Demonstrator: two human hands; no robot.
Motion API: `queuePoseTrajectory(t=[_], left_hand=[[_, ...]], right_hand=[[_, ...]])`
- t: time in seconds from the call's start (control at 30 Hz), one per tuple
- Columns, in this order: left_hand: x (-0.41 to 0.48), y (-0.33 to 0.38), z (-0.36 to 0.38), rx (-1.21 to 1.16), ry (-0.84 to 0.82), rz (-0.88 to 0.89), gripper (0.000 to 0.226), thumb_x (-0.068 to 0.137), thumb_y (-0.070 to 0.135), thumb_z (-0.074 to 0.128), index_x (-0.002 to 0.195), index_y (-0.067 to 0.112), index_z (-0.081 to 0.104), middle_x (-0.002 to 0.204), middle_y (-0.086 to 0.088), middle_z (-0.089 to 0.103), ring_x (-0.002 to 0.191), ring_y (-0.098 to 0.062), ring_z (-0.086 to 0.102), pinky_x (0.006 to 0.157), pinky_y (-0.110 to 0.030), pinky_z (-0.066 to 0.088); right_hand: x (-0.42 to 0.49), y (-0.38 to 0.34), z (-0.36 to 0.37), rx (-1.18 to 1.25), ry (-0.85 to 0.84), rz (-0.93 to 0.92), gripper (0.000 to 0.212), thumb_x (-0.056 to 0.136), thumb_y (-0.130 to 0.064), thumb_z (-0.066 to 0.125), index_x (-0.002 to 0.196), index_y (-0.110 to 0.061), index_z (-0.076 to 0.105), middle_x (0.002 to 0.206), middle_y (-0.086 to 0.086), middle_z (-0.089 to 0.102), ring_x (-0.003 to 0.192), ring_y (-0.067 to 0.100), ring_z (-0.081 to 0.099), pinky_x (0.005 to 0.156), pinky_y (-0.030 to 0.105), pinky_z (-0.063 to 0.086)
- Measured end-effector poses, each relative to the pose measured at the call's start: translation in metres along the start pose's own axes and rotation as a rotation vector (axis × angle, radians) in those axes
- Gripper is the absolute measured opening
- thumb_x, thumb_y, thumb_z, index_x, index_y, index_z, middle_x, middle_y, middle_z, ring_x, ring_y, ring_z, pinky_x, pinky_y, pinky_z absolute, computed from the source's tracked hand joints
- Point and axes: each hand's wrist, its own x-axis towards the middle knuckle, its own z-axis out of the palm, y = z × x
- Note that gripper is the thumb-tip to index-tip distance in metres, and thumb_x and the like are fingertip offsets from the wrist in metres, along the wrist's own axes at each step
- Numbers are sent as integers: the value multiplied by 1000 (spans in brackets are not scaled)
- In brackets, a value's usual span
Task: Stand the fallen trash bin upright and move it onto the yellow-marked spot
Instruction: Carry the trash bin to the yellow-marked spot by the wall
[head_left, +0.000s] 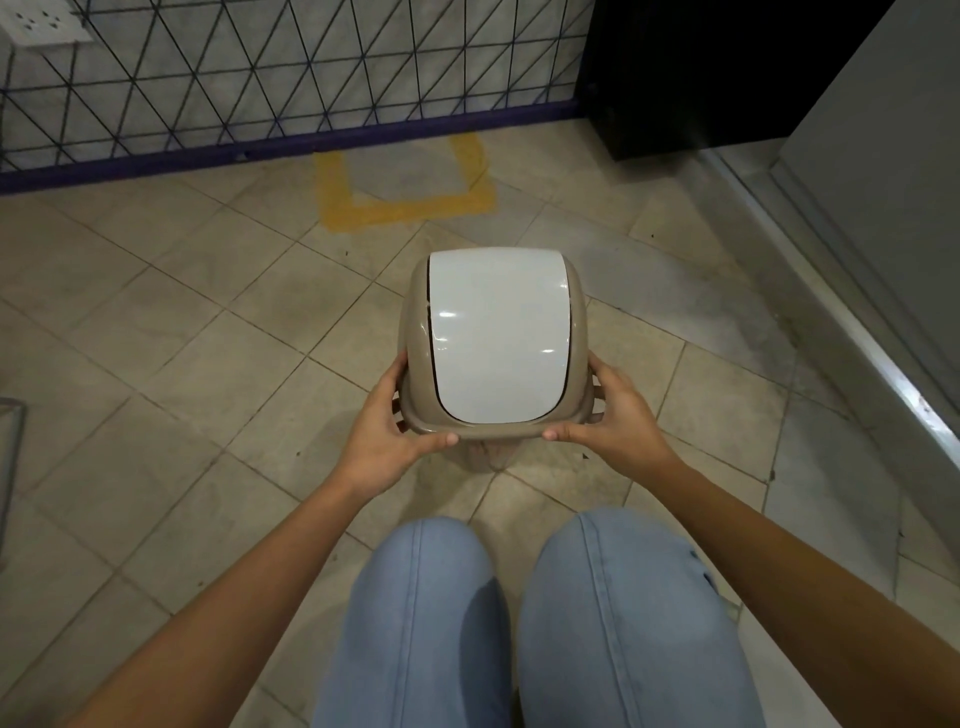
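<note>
Here, one upright trash bin (493, 343), lid closed, contents hidden; left hand (382, 441) and right hand (621, 421) fingers wrap its rim, below the yellow-marked spot (405, 208) at upper centre.

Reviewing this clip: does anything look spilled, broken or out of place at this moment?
Nothing spilled or broken. The trash bin is upright, held by the left hand and right hand at its rim, but it sits short of the yellow-marked spot, which has nothing on it. The white swing lid looks closed and intact.
</note>
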Motion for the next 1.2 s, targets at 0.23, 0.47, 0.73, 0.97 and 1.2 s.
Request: queuePoseTrajectory(t=[0.23, 0.47, 0.73, 0.97, 1.2], left_hand=[[6, -3, 4, -36, 137, -5, 102, 63, 7, 83, 146, 21, 26, 142, 1, 45, 113, -11, 54, 84, -13, 50], [18, -1, 5, -50, 215, -11, 97, 65, 5, 82, 144, 23, 30, 126, 11, 47, 110, -12, 53, 72, -7, 49], [36, -2, 6, -91, 259, -18, 88, 70, 5, 78, 142, 24, 31, 126, 12, 45, 115, -15, 52, 88, -25, 50], [57, -2, 0, -90, 292, -36, 78, 68, 7, 80, 130, 23, 35, 116, 14, 49, 107, -13, 56, 85, -24, 50], [71, 2, 5, -80, 306, -45, 74, 72, 14, 78, 128, 28, 32, 109, 22, 48, 98, 3, 53, 71, -9, 47]], right_hand=[[17, -8, 5, 48, 60, 1, 100, 54, -32, 87, 139, -19, 36, 138, 1, 40, 115, 11, 41, 92, 31, 49], [35, -16, 10, 90, 113, 45, 96, 54, -27, 88, 136, -17, 40, 139, 2, 43, 113, 11, 44, 89, 24, 40], [54, -30, 13, 111, 129, 42, 90, 58, -18, 86, 136, -12, 41, 136, 4, 41, 121, 21, 46, 103, 33, 41], [75, -39, 14, 103, 133, 48, 89, 59, -13, 85, 137, -9, 42, 133, 4, 38, 122, 23, 45, 107, 38, 38], [96, -39, 5, 114, 98, 73, 89, 60, -11, 85, 138, -10, 41, 135, 5, 37, 125, 26, 45, 106, 43, 39]])
